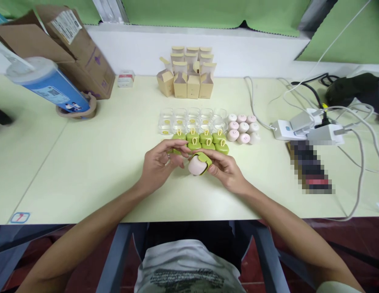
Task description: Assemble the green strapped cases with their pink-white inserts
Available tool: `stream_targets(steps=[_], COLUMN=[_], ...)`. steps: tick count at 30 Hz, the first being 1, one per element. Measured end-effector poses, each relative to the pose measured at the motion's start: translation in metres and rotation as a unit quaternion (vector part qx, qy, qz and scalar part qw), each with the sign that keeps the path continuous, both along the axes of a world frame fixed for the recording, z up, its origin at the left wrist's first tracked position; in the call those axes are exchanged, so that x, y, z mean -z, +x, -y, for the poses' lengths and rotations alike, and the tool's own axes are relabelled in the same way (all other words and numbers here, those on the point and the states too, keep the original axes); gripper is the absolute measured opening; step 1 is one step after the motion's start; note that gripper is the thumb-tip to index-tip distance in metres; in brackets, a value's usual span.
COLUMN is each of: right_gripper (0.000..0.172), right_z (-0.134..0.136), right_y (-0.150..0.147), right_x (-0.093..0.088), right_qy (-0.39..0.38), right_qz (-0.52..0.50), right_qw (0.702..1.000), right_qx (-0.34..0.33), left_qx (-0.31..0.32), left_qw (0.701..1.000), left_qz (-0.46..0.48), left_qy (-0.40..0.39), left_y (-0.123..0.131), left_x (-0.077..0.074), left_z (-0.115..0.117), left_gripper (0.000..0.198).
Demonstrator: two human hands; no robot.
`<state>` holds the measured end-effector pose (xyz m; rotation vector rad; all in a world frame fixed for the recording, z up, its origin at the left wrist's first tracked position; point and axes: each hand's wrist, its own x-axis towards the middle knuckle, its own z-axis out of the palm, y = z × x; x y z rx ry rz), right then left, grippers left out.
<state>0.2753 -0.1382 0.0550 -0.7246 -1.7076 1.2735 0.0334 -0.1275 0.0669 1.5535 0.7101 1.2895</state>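
In the head view my right hand [227, 169] grips a green cap [204, 158] with a loop shape on it, and a pale pink egg-shaped piece like a makeup sponge [197, 166] sits in its opening. My left hand [160, 162] is beside it on the left, thumb and fingers apart, holding nothing that I can see. Just behind my hands stand several green caps [207, 142] with yellow loops, partly hidden by my fingers. Clear plastic cups [192, 120] line up behind those. To their right are several pink and white egg-shaped sponges [243, 127].
Open cardboard boxes [193, 86] stand by the wall. On the left are a large carton [94, 73], a blue canister [59, 89] and a small box [126, 79]. Power strips [308, 126] with cables, a dark bag [355, 95] and a pixelated item [309, 167] lie at right.
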Motion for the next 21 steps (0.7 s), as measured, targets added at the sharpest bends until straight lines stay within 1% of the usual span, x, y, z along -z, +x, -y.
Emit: stream_targets(steps=[2, 3, 4, 7, 8, 9, 11, 12, 13, 14, 16, 17, 18, 19, 20, 21], right_gripper=[0.054, 0.052, 0.05, 0.047, 0.047, 0.046, 0.045, 0.044, 0.043, 0.044, 0.046, 0.048, 0.049, 0.051, 0.053, 0.055], right_z=[0.001, 0.001, 0.001, 0.001, 0.001, 0.001, 0.001, 0.002, 0.003, 0.004, 0.005, 0.005, 0.005, 0.004, 0.003, 0.001], right_y=[0.0, 0.0, 0.001, 0.003, 0.003, 0.003, 0.002, 0.001, 0.001, 0.001, 0.002, 0.004, 0.005, 0.007, 0.008, 0.009], right_x=[0.0, -0.001, -0.001, -0.002, -0.003, -0.004, -0.005, -0.006, -0.006, -0.007, -0.007, -0.007, -0.007, -0.007, -0.007, -0.006], right_qy=[-0.019, -0.025, -0.029, -0.031, -0.034, -0.038, -0.042, -0.042, -0.04, -0.039, -0.044, -0.051, -0.059, -0.067, -0.073, -0.075], right_qz=[-0.006, -0.015, -0.027, -0.069, -0.078, -0.082, -0.082, -0.08, -0.08, -0.079, -0.069, -0.065, -0.063, -0.065, -0.072, -0.084], right_qw=[1.0, 1.0, 0.999, 0.997, 0.996, 0.996, 0.996, 0.996, 0.996, 0.996, 0.996, 0.997, 0.996, 0.995, 0.994, 0.993], right_qx=[0.001, -0.005, -0.012, -0.019, -0.014, -0.009, -0.006, -0.011, -0.018, -0.024, -0.02, -0.008, 0.005, 0.018, 0.028, 0.038], left_qx=[0.008, 0.005, -0.006, -0.068, -0.076, -0.072, -0.043, -0.031, -0.026, -0.032, -0.077, -0.11, -0.148, -0.185, -0.212, -0.225], left_qw=[1.0, 0.999, 0.999, 0.996, 0.994, 0.992, 0.988, 0.986, 0.985, 0.985, 0.979, 0.97, 0.953, 0.928, 0.894, 0.859], left_qz=[-0.01, -0.018, -0.023, -0.008, -0.003, -0.004, -0.026, -0.044, -0.062, -0.078, -0.111, -0.14, -0.182, -0.235, -0.296, -0.355], left_qy=[0.023, 0.03, 0.033, 0.06, 0.082, 0.108, 0.149, 0.156, 0.158, 0.153, 0.151, 0.165, 0.189, 0.222, 0.26, 0.293], left_y=[0.001, 0.001, 0.0, -0.003, -0.004, -0.004, -0.001, 0.001, 0.002, 0.003, -0.001, -0.006, -0.012, -0.02, -0.029, -0.038], left_x=[0.002, 0.002, 0.002, 0.0, -0.001, -0.002, -0.003, -0.003, -0.003, -0.003, -0.006, -0.007, -0.009, -0.011, -0.011, -0.01], left_z=[0.0, 0.0, -0.001, -0.002, -0.001, 0.001, 0.005, 0.007, 0.009, 0.01, 0.009, 0.007, 0.004, 0.0, -0.005, -0.009], left_gripper=[0.063, 0.069, 0.066, 0.033, 0.03, 0.035, 0.057, 0.068, 0.073, 0.068, 0.044, 0.032, 0.025, 0.023, 0.022, 0.023])
